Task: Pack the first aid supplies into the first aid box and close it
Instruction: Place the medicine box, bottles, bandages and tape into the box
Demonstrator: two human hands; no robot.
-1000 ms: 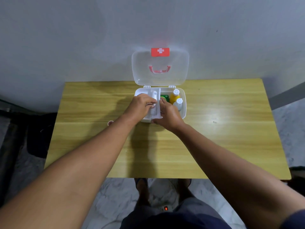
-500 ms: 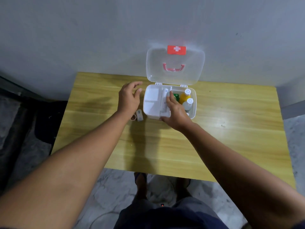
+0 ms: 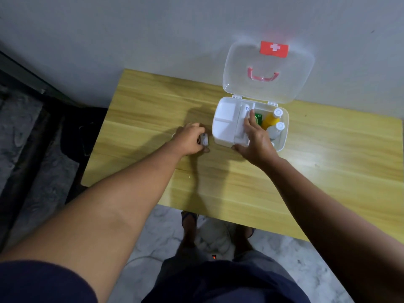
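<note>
The white first aid box [image 3: 283,136] stands open on the wooden table [image 3: 306,171], its clear lid [image 3: 266,68] with a red cross tag leaning upright against the wall. A white divided tray [image 3: 225,121] sits in its left half; a green item [image 3: 258,119], a yellow bottle [image 3: 269,120] and a white bottle [image 3: 276,130] lie in the right half. My right hand [image 3: 254,138] rests on the tray's right part, fingers straight, thumb at the box's front edge. My left hand [image 3: 190,137] grips a small white roll [image 3: 205,139] on the table just left of the box.
The table stands against a grey wall. A dark object lies on the floor at the table's left end. My feet and a small device with a red light are on the marble floor below the table's near edge.
My left hand has dropped from beside the box onto the small white roll and closed round it. My right hand stays on the tray. The camera has swung left.
</note>
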